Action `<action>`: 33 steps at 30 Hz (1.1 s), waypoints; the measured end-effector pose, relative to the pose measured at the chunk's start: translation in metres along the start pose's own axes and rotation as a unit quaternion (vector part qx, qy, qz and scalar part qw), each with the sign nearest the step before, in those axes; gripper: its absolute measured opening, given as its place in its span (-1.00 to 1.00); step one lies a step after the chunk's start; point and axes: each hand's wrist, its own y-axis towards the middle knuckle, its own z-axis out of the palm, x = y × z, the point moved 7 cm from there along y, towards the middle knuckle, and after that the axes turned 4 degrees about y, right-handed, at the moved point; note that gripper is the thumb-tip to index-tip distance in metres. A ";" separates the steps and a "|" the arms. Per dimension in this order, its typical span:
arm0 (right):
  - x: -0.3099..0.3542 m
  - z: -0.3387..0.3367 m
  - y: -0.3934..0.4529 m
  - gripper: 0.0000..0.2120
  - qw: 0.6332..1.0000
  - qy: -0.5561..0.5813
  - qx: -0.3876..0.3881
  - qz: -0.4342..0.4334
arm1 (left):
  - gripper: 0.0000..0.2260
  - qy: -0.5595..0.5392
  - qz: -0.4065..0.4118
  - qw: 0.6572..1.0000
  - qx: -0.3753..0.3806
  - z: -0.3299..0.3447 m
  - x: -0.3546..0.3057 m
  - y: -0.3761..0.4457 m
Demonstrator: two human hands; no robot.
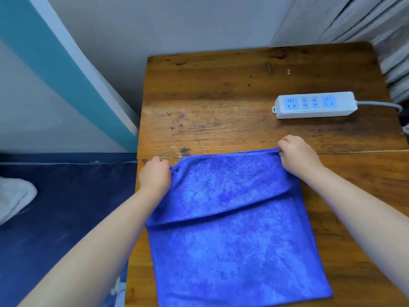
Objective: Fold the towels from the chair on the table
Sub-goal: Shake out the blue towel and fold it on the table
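Nearest thing is the near edge of the towel [232, 240], a blue microfibre one spread on the table [221, 96], running from the near edge up to about the middle. It sits toward the left side of the top, with its left edge close to the table's left edge.

Both hands are at its far edge. The left hand [155, 176] has the far left corner bunched in closed fingers, and the right hand [297, 155] is pinching the far right corner, fingers curled shut on the hem. There's a diagonal ridge across the middle where the cloth is doubled or rumpled, so the far part doesn't lie flat.

Progress-wise I'd say early. This looks like either laying it out or just starting the first fold, hard to call which. No finished folded towel is anywhere on the table that I can see.

Further out, a white power strip [315, 105] sits far right, well apart from the towel, cord going off the right side. Off the table to the left is something pale and cloth-like [15, 196] on a dark blue surface. Could be another towel, can't tell. The chair itself isn't clearly in view.
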 end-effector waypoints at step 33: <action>0.001 -0.041 -0.016 -0.78 0.994 -0.060 0.092 -0.001 | -0.81 -0.076 0.073 0.994 -0.016 -0.065 0.022 -0.023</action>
